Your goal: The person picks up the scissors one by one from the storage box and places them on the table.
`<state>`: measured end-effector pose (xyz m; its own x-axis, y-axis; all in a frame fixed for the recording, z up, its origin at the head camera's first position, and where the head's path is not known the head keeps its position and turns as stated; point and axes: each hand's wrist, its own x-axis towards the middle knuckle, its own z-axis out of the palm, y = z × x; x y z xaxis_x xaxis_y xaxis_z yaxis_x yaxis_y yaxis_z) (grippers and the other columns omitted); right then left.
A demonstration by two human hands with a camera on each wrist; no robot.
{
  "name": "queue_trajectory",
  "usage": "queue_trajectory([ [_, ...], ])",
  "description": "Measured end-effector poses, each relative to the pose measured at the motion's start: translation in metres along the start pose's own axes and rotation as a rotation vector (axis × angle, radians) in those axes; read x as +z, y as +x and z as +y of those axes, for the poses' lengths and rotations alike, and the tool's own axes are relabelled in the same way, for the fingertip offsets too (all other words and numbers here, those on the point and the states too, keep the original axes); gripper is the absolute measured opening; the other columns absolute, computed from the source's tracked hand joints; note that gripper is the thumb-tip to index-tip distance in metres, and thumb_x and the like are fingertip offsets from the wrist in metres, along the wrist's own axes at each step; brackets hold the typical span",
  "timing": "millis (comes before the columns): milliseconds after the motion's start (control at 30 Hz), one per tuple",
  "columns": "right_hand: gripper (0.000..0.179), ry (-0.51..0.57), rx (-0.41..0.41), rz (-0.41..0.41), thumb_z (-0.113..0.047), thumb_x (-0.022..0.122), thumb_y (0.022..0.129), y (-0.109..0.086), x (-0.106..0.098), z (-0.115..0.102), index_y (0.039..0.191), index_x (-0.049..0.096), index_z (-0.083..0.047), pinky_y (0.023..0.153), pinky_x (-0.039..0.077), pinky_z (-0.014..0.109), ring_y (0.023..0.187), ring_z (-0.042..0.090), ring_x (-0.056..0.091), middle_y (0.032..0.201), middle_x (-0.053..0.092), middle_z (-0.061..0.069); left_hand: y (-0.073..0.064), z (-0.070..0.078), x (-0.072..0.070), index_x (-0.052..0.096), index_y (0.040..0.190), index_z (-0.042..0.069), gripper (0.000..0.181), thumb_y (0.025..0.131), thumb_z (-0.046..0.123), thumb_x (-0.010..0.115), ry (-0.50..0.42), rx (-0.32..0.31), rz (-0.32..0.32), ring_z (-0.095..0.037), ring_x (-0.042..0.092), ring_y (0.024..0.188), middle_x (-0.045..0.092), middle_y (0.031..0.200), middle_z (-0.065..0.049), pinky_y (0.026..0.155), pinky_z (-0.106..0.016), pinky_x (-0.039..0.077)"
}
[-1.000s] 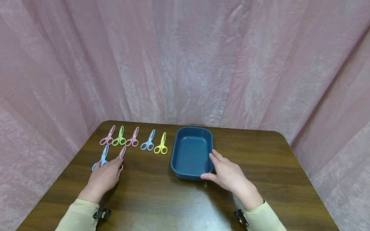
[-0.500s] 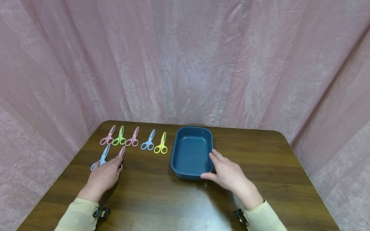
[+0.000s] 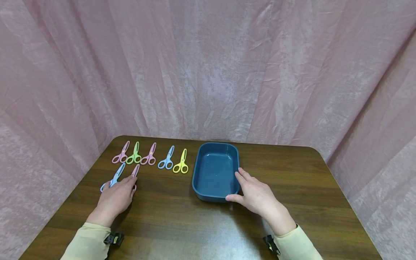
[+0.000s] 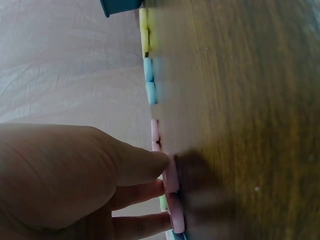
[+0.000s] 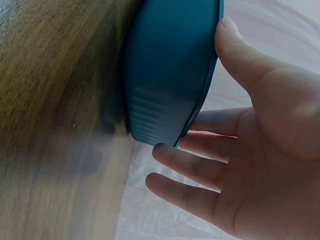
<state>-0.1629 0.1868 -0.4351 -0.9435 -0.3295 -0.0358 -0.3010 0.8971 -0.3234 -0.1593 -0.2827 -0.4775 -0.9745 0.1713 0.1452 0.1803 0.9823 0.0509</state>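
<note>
In the head view my left hand (image 3: 115,198) is low over the table's left side. Its thumb and fingers pinch the handles of a pair of pink scissors (image 4: 171,175), whose blades (image 3: 135,170) point away. Beside it, the outer fingers touch the handles of blue scissors (image 3: 117,174), partly hidden by the hand. My right hand (image 3: 258,195) rests against the near right corner of a dark blue rectangular box (image 3: 212,199). In the right wrist view the thumb touches the box's rim and the fingers are fairly straight, some along its side.
Behind the left hand lies a row of scissors: pink (image 3: 121,156), green (image 3: 134,155), pink (image 3: 149,156), blue (image 3: 167,160) and yellow (image 3: 181,164). The brown wooden table (image 3: 286,173) has a pink curtain (image 3: 211,72) behind it and on both sides.
My left hand has shifted slightly left, and the near pink scissors have moved with it. The near blue scissors' handles have swung left, tilting them more. The right hand and box have stayed still.
</note>
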Motion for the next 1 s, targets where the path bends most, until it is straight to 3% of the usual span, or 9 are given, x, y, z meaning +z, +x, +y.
queue_trajectory([
  [600,0.099,0.005,-0.003,-0.001,-0.065,0.080,0.095,0.000,-0.001,0.000,0.164,0.049,-0.001,0.112,0.050,0.065,0.149,0.048,0.052,0.175,0.039,0.016,-0.002,0.006,-0.001,0.071,0.140,0.000,0.038,0.103,0.008,0.071,0.006,0.001,0.049,-0.048,0.066,0.130,0.066,0.147,-0.025,0.105,-0.085,0.039],
  [767,0.099,0.014,0.001,-0.001,-0.064,0.080,0.094,-0.001,-0.002,-0.001,0.164,0.049,-0.001,0.112,0.050,0.065,0.150,0.047,0.052,0.175,0.039,0.016,0.000,0.017,-0.006,0.067,0.145,0.000,0.045,0.101,0.011,0.074,0.003,0.016,0.101,-0.053,0.057,0.138,0.059,0.156,-0.025,0.108,-0.083,0.035],
  [1000,0.100,0.013,-0.002,-0.001,-0.065,0.081,0.094,0.000,0.000,-0.001,0.164,0.049,-0.001,0.111,0.050,0.064,0.149,0.047,0.052,0.175,0.040,0.017,0.006,0.041,-0.008,0.068,0.145,0.001,0.048,0.100,0.015,0.078,-0.001,0.075,0.170,-0.051,0.057,0.141,0.061,0.154,-0.026,0.110,-0.080,0.036],
])
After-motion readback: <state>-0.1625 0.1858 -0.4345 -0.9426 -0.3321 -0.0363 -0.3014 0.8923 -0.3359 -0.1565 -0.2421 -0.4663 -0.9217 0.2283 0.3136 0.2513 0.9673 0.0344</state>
